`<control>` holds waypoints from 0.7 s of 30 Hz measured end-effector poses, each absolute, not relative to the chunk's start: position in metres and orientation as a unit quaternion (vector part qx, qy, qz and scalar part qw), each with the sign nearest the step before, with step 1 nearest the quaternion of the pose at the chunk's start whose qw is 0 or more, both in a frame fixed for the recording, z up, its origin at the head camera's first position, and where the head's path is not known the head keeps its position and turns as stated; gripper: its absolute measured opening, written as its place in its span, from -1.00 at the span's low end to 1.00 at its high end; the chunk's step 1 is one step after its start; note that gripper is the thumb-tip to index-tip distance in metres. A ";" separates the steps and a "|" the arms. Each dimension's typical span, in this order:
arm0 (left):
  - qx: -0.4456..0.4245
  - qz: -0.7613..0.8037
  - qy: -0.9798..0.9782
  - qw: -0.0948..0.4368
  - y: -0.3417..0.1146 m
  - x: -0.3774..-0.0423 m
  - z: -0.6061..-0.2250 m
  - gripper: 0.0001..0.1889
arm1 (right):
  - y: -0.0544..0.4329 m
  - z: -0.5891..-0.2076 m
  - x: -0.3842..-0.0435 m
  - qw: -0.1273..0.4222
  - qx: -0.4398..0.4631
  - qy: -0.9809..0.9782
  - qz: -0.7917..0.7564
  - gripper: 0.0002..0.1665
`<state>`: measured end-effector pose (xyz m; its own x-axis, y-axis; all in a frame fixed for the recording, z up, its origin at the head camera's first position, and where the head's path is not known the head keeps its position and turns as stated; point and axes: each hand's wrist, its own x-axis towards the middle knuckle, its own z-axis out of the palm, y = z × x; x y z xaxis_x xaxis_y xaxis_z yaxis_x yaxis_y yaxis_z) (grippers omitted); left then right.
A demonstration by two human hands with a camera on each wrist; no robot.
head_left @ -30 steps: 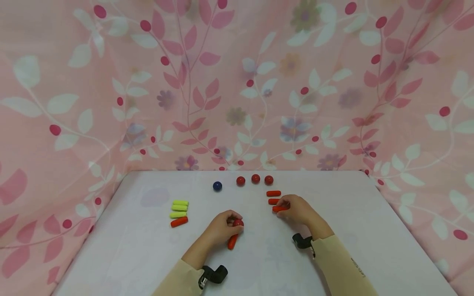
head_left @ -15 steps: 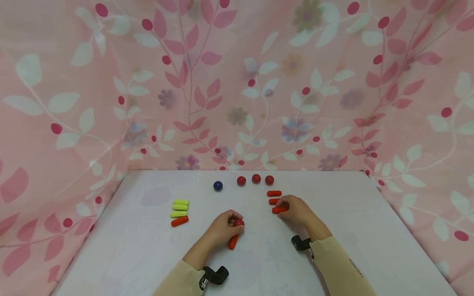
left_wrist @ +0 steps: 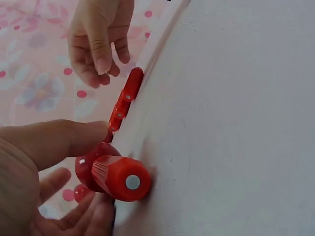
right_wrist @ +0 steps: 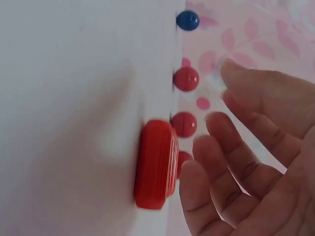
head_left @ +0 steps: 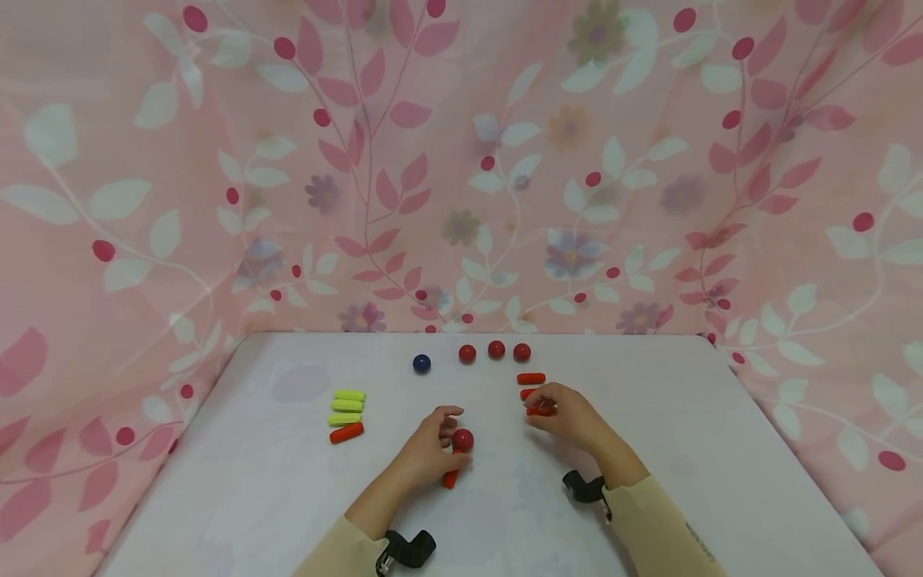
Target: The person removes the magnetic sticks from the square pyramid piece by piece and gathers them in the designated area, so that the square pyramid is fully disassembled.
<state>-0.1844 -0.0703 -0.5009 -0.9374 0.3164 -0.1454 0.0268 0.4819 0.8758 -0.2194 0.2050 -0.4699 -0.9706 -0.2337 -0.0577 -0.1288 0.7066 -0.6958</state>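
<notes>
My left hand (head_left: pixel 425 458) is around a glossy red ball (head_left: pixel 463 440), its fingers loosened and spread. In the left wrist view the thumb (left_wrist: pixel 74 140) lies above the ball (left_wrist: pixel 84 167) and the other fingers are beyond it. A red rod (left_wrist: pixel 128 179) with a pale round dot on its end points from the ball toward that camera; it seems to touch the ball. My right hand (head_left: pixel 573 417) hovers at the nearest of three red rods (head_left: pixel 539 411). The right wrist view shows its fingers apart from that rod (right_wrist: pixel 155 164), which lies on the table.
Three red balls (head_left: pixel 496 349) and a dark blue ball (head_left: pixel 421 364) stand along the table's far side. Left of my hands lie three yellow-green rods (head_left: pixel 348 406) and a red rod (head_left: pixel 347 433). A floral pink curtain (head_left: pixel 461 200) hangs behind the white table (head_left: pixel 252 497).
My left fingers have opened away from the red ball, which is now more exposed. My right fingers have let go of the nearest red rod and spread slightly.
</notes>
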 end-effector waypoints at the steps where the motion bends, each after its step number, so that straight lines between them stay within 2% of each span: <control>1: 0.097 0.487 0.857 0.140 -0.070 -0.182 -0.500 -0.27 | 0.202 -0.469 -0.217 0.073 -0.108 0.918 -0.374 -0.78; 7: 0.076 0.396 0.906 0.127 -0.068 -0.169 -0.494 -0.28 | 0.186 -0.472 -0.209 0.084 -0.169 0.905 -0.381 -0.80; 14: 0.126 0.381 0.910 0.103 -0.067 -0.164 -0.493 -0.55 | 0.170 -0.480 -0.204 0.105 -0.214 0.884 -0.401 -0.81; 21: 0.145 0.384 0.906 0.098 -0.065 -0.165 -0.493 -0.74 | 0.161 -0.484 -0.198 0.148 -0.201 0.879 -0.407 -0.79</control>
